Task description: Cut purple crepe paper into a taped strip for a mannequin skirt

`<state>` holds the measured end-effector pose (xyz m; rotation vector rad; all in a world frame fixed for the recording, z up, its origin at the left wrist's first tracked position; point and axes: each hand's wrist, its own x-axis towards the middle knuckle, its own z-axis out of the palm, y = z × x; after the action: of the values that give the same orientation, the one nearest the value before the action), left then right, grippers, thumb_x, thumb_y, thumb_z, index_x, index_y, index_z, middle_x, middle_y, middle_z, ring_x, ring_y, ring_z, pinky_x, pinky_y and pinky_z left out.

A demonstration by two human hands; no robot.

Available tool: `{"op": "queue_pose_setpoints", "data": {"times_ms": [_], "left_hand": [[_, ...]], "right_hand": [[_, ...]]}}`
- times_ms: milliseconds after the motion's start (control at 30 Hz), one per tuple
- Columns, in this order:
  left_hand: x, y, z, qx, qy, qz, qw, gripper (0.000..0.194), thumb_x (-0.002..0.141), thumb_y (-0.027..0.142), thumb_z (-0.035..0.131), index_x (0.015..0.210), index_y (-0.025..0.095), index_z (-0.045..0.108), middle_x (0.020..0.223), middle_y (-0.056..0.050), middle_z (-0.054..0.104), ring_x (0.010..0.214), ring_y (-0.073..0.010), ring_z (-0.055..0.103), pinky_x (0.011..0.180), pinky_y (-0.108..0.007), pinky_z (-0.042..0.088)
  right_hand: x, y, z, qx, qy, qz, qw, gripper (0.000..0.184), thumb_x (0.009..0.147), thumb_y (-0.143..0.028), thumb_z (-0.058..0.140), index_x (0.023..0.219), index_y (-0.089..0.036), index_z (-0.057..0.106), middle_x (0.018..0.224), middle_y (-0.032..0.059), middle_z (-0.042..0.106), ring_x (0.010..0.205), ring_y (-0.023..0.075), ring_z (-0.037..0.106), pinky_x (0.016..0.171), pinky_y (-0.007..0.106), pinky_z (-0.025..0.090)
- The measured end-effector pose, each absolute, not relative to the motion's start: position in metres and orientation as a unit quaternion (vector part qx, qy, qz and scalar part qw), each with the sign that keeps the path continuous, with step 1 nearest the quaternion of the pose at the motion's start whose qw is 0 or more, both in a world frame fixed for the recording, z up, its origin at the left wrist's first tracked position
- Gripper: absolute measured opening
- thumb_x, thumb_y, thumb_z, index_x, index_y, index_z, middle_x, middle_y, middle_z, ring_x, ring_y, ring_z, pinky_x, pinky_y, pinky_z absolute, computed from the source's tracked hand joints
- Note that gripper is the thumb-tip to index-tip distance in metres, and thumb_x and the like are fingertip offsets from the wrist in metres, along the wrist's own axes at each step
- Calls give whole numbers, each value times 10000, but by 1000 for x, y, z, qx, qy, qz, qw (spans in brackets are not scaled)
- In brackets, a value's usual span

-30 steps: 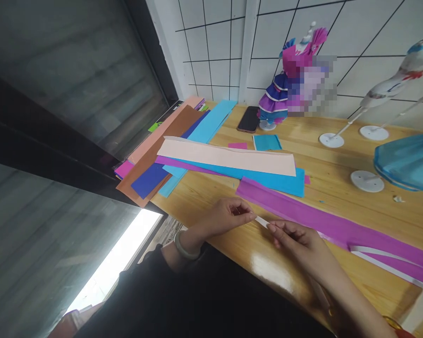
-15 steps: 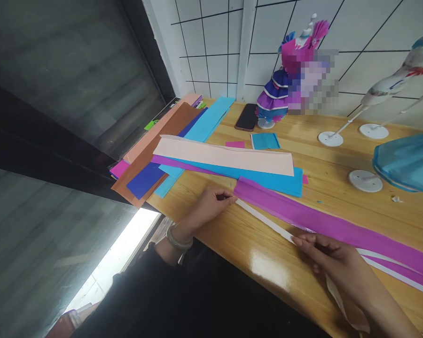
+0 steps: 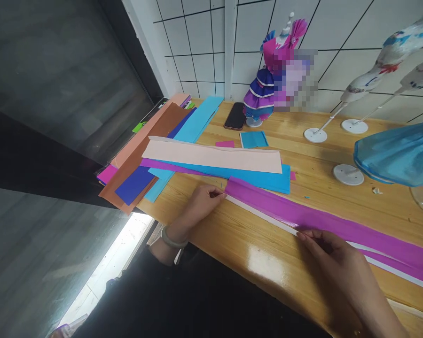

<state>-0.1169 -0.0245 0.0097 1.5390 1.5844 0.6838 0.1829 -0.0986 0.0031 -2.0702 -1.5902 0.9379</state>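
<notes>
A long purple crepe paper strip (image 3: 289, 209) runs slantwise across the wooden table (image 3: 229, 230). Along its near edge a narrow white strip (image 3: 259, 214) is stretched straight between my hands. My left hand (image 3: 206, 202) pinches the white strip's end at the purple paper's left corner. Farther right, my right hand (image 3: 333, 251) pinches the same white strip against the purple edge, thumb and forefinger together. Beyond the right hand, a white band shows along the purple strip's lower edge. My right palm's underside is hidden.
Pale peach paper (image 3: 211, 156) overlaps blue paper (image 3: 268, 179) just behind. Brown and other coloured sheets (image 3: 165, 124) are piled at left. A phone (image 3: 234, 116), a small doll-size dress form in ruffles (image 3: 262, 89) and white stands (image 3: 315, 134) line the wall, with a blue skirt (image 3: 398, 152) at right.
The white strip now lies closer along the purple edge, pulled straight. My right hand has come up against that edge. The view has shifted slightly, moving the scene left.
</notes>
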Motion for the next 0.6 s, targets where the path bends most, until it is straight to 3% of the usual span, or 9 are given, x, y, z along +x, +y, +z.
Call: {"op": "queue_pose_setpoints", "data": {"times_ms": [133,600], "left_hand": [[-117,-22,7,617,635,261,384,217,775,345,558,768,171,688,782,-17,683,732,-161,596,657,-272,428],[-116,-14,3,606,658,236,379,195,732,350,606,713,170,681,702,-6,664,660,-143,574,582,-254,400]], "right_hand": [[181,-99,3,-742,-563,315,184,338,757,-521,529,905,-241,649,970,33,699,918,261,631,778,367,462],[183,-100,2,-714,-607,276,214,295,780,-490,529,901,-252,651,952,30,689,868,249,634,781,368,465]]}}
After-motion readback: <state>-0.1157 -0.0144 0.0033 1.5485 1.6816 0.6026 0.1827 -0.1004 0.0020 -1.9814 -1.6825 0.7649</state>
